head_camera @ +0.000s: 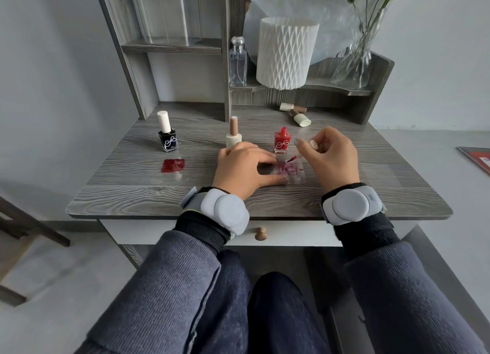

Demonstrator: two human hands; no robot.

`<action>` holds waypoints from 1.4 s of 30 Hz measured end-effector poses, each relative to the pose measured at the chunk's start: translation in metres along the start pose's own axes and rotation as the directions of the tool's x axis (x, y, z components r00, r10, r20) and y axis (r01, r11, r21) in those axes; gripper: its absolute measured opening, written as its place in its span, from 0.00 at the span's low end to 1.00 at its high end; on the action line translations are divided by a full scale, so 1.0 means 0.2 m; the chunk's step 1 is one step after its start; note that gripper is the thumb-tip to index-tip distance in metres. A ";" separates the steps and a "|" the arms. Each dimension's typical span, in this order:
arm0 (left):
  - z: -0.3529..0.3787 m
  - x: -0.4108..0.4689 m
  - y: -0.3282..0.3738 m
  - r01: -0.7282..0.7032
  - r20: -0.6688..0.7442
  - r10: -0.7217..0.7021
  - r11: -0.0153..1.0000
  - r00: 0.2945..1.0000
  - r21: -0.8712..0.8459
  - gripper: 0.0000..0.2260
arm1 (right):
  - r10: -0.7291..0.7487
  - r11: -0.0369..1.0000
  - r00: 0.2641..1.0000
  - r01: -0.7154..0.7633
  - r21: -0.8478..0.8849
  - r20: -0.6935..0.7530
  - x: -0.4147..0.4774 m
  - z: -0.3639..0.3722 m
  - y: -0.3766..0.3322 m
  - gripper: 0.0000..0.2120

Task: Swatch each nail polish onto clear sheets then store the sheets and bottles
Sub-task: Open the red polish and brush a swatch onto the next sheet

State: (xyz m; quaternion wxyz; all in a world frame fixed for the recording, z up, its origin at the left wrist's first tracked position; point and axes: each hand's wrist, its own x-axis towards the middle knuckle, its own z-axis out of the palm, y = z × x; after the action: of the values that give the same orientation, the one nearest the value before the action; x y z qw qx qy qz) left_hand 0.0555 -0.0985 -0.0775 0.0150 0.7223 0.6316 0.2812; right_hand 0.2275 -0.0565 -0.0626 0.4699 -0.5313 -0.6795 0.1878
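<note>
The right hand (331,157) pinches the cap of a polish brush (291,159), fingers curled round it, and its red-loaded tip touches a clear sheet (295,172) near the middle of the desk (132,200). The left hand (244,168) lies flat with straight fingers, pressing down the sheet's left side. The open red bottle (282,141) stands just behind the sheet, between the two hands

The job appears to be in its early half: one painted sheet (173,165), solid red, lies finished to the left, and the sheet under the brush carries only partial pinkish strokes. A black bottle (167,139) and a beige bottle (233,135) stand capped, the beige one just behind the left hand, and two capped bottles (301,119) lie on their sides at the back. Whether those have been swatched cannot be told, and nothing is stored yet

Bare wood runs along the front edge and to the right of the right hand, giving room to slide the wet sheet aside. The open bottle sits close to the brush hand and looks the likeliest thing to be knocked
</note>
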 end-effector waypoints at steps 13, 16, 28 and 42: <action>0.01 0.00 0.00 0.000 -0.009 0.000 1.000 1.000 0.012 0.24 | 0.023 1.000 1.000 -0.023 0.000 -0.015 0.00 -0.01 0.00 0.10; 0.00 0.00 0.00 -0.006 -0.016 0.006 1.000 1.000 0.008 0.24 | 0.022 1.000 0.999 -0.023 -0.008 -0.035 0.00 -0.01 0.00 0.13; 0.00 0.00 0.01 0.005 -0.004 -0.005 1.000 1.000 0.020 0.26 | 0.012 1.000 1.000 -0.013 -0.028 -0.014 0.00 0.00 0.00 0.10; 0.00 -0.01 0.01 -0.002 -0.013 0.002 1.000 1.000 0.005 0.25 | 0.046 0.996 0.999 -0.046 -0.080 0.005 0.01 0.01 0.03 0.13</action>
State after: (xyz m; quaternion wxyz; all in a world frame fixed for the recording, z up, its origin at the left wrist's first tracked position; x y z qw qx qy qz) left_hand 0.0574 -0.0999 -0.0773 0.0088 0.7210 0.6317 0.2846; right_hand 0.2295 -0.0531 -0.0668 0.4414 -0.5645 -0.6757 0.1733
